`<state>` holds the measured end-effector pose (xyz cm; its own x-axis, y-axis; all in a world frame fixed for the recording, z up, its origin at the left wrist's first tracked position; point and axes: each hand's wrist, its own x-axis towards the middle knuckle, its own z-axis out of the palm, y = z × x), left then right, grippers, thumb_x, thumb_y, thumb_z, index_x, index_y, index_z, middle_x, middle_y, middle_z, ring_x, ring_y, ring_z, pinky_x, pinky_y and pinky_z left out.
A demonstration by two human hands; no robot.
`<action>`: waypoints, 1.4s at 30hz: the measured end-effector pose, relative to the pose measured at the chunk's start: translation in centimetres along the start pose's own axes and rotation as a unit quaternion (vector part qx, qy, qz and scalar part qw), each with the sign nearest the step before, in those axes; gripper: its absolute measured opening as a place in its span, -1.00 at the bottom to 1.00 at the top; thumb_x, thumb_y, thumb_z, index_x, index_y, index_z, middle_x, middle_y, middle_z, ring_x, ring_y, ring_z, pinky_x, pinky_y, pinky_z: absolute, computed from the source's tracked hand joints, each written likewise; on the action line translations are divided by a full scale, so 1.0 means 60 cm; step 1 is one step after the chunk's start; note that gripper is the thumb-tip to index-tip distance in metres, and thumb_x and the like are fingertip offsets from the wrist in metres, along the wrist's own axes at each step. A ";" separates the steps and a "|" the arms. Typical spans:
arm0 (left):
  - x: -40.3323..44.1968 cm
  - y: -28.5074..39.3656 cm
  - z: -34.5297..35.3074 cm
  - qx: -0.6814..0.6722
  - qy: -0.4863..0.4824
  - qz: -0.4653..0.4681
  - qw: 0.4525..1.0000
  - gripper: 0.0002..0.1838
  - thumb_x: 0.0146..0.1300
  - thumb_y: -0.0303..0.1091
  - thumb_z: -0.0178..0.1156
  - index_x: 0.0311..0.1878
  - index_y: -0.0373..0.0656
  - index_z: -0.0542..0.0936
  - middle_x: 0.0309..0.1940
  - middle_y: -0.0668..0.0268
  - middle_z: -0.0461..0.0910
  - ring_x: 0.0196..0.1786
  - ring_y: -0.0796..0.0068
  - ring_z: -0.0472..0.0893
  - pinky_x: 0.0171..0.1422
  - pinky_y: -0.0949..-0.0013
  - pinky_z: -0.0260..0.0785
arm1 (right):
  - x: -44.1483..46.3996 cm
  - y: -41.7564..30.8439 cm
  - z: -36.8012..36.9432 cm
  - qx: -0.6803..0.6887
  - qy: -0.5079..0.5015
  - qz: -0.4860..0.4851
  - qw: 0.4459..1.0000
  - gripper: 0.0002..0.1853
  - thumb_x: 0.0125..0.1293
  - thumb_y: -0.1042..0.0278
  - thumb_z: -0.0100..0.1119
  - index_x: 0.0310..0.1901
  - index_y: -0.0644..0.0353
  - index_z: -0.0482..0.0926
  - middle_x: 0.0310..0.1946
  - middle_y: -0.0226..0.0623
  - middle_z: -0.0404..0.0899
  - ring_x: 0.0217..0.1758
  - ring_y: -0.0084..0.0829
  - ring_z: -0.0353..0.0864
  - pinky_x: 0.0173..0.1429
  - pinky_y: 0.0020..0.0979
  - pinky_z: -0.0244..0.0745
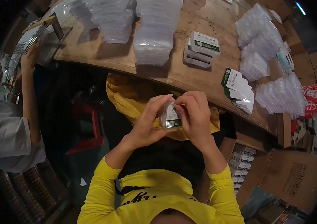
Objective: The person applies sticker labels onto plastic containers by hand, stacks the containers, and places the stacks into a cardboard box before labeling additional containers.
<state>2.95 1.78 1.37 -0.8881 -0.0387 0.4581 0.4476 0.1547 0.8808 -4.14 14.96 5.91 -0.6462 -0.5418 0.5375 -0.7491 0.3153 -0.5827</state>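
Note:
Between my two hands, over my lap, is a small clear plastic case (170, 116) with a white and green printed card in it. My left hand (149, 121) grips the case along its left side, fingertips at the top and thumb at the bottom. My right hand (194, 117) is closed at the right side of the case, with fingers and thumb pressed on its upper right part. On the table edge ahead stands a short stack of carded clear cases (203, 46). To its right lies a fanned pile of printed cards (239, 89).
Tall stacks of clear cases (153, 44) stand on the wooden table (192, 80), with more heaps (257, 48) at right. Below right, an open carton (267, 164) holds rows of packed cases. A yellow bag (119, 93) hangs under the table edge. Another person's arm (29, 89) works at left.

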 end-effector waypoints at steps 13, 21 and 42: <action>0.178 -0.038 0.037 -0.006 0.068 0.053 0.996 -0.38 -0.15 -0.54 0.31 0.03 -0.19 0.27 0.06 0.14 0.17 0.11 0.28 0.31 0.05 0.34 0.38 | -0.087 0.117 -0.063 0.011 0.051 0.261 0.964 -0.89 0.17 0.60 -0.02 -0.27 0.26 0.46 -0.35 -0.10 0.47 -0.32 -0.18 0.51 -0.27 -0.40 0.41; 0.316 -0.101 0.040 0.189 0.062 0.012 0.980 -0.49 0.03 -0.38 0.23 0.04 -0.25 0.27 0.05 -0.01 0.26 0.17 0.07 0.27 0.14 0.23 0.20 | -0.046 0.194 -0.128 -0.361 0.033 0.050 0.931 -0.70 0.04 0.43 0.16 -0.13 0.19 0.48 -0.06 -0.22 0.44 0.07 -0.17 0.33 0.11 -0.23 0.21; 0.050 -0.019 0.074 -0.372 0.009 -0.279 0.885 -0.80 0.23 -0.38 0.04 -0.11 -0.24 0.44 -0.26 0.33 0.49 -0.23 0.56 0.50 -0.07 0.47 0.39 | -0.019 0.087 -0.083 -0.283 0.038 -0.131 0.949 -0.73 -0.04 0.55 0.07 -0.22 0.18 0.53 -0.20 -0.36 0.55 -0.10 -0.39 0.49 0.07 -0.27 0.29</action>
<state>-0.70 5.84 1.19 -0.9938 0.0801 -0.0774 -0.1098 -0.5867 0.8023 -8.04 21.09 5.33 -0.4192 -0.6086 0.6737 -0.8307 0.5566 -0.0141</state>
